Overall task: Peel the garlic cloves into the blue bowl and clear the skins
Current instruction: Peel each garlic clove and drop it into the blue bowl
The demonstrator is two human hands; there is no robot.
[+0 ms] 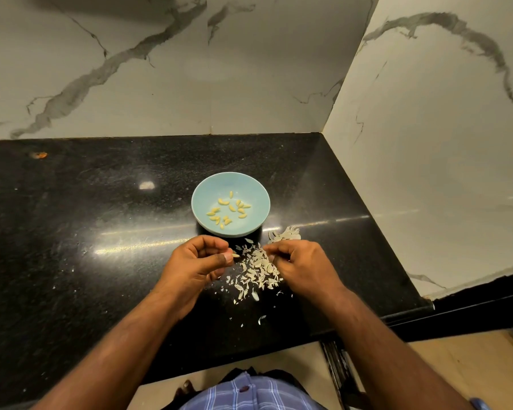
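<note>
The left hand [200, 261] pinches a tiny pale bit [235, 255] at its fingertips. It is too small to tell if it is a clove or a skin. The right hand [301, 266] curls down over the skins [256, 269], so its fingertips are hidden and I cannot tell if it holds anything. Part of the skin pile lies under that hand. The arms are cut off by the near edge. The counter [71, 232] runs off the left edge. A small orange spot [39, 155] far left is too blurry to name. A blue thing [479, 403] at the near right corner is cut off.
</note>
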